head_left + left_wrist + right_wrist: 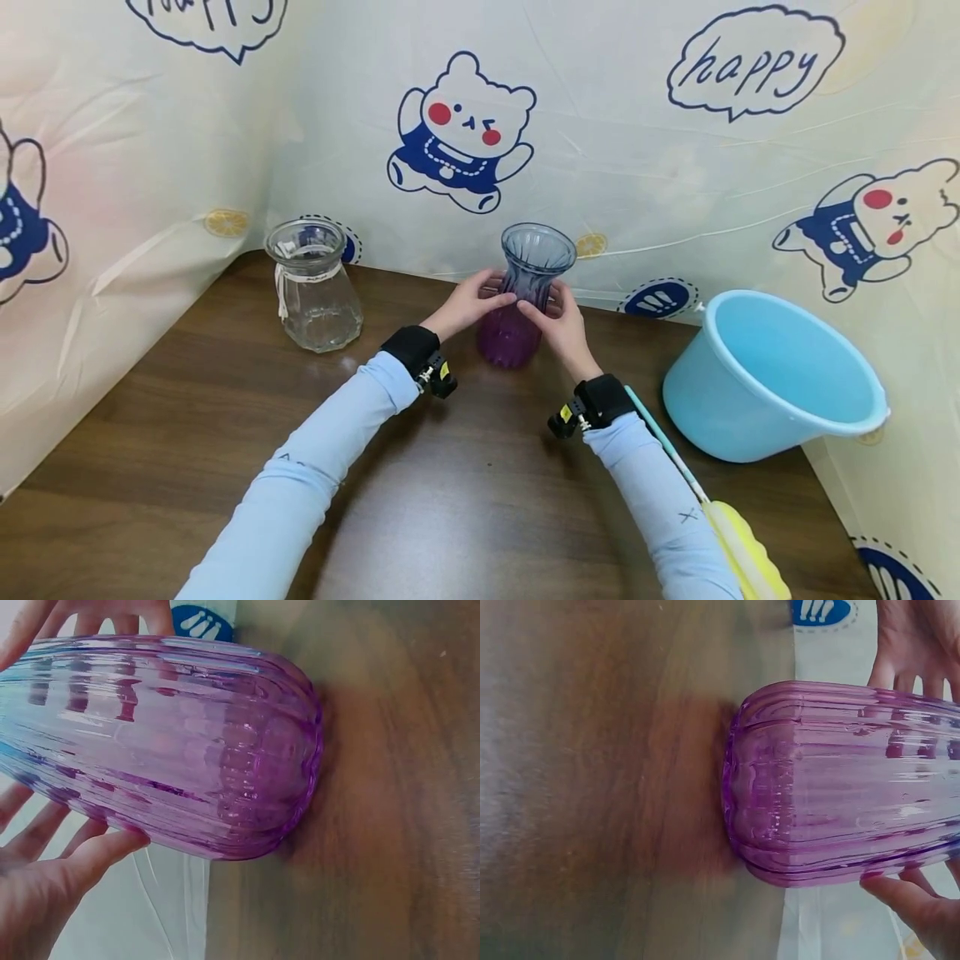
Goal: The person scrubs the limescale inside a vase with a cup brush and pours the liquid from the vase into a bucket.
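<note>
At the far left of the dark wooden table [225, 400] stands a clear glass jar [313, 286], upright, with a pale cord tied round its neck, close to the corner where the printed cloth backdrop [600, 150] meets the table. It stands well apart from both hands.

Further right, near the back edge of the table, stands the purple ribbed vase [521, 308], upright on its base, its body shading from purple at the bottom to bluish grey at the flared rim. The left hand [467, 304] holds it from the left, fingers curled round the narrow waist, the thumb on the near side. The right hand [558, 321] holds it from the right in the same way, so the fingertips of both hands nearly meet across the front of the glass. In the wrist views the vase's base rests on the table and fingers of both hands show through the glass.

Right of the right forearm lies a long-handled brush with a yellow sponge head [738, 546], its thin handle running alongside the sleeve. At the far right a light blue plastic basin [772, 375] sits tilted against the backdrop.
</note>
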Motion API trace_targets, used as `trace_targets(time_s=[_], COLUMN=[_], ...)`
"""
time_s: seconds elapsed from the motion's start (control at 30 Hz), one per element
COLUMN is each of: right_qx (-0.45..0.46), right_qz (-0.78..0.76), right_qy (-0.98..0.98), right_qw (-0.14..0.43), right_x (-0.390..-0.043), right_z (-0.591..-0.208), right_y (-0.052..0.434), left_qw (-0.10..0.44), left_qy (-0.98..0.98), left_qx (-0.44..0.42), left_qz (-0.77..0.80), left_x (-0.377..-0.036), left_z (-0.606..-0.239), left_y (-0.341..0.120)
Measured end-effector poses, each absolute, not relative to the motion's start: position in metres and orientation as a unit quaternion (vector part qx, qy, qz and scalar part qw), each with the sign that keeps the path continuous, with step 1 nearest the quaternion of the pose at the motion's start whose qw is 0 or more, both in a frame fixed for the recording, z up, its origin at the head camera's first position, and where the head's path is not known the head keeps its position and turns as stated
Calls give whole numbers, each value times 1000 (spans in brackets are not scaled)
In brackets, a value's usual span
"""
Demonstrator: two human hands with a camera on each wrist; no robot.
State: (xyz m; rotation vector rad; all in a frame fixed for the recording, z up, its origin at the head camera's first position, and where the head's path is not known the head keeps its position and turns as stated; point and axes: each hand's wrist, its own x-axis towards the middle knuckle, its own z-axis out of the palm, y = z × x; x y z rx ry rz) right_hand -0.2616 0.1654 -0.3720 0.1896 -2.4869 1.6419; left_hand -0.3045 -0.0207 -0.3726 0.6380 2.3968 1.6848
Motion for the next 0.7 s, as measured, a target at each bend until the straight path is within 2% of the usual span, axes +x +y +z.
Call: trace_targets(time_s=[0.43, 0.7], right_qx=[87, 110], right_qz=[537, 528], right_qy=[-837, -842], right_qw=[57, 28], right_x=[-232, -193], right_z=[-363, -329], right_y=[160, 155], left_qw=[105, 138], left_qy=[805, 782], left_qx=[203, 204], left_qz=[548, 573], left_x=[-273, -253], left_z=[-365, -359], left_y=[-35, -36])
